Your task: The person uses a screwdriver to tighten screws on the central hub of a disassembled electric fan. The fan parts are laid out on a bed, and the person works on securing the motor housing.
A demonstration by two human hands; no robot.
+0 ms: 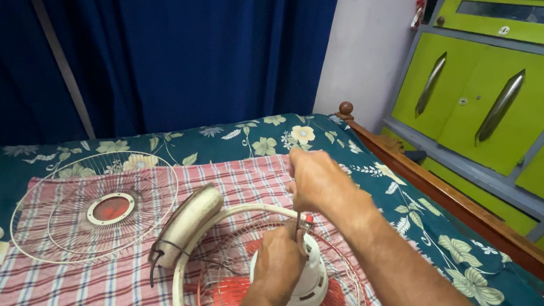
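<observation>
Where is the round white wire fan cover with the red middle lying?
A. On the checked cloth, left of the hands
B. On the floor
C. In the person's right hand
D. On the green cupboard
A: the round white wire fan cover lies flat on the red-and-white checked cloth, left of both hands.

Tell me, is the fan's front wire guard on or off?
Off. The front guard lies flat on the checked cloth, apart from the fan that both hands work on.

Your left hand [278,261] grips the white motor housing [308,284] at 6 o'clock. Your right hand [316,180], just above, pinches a thin tool [297,226]. The detached grille [95,206] lies at 9 o'clock on the checked cloth [243,177].
</observation>
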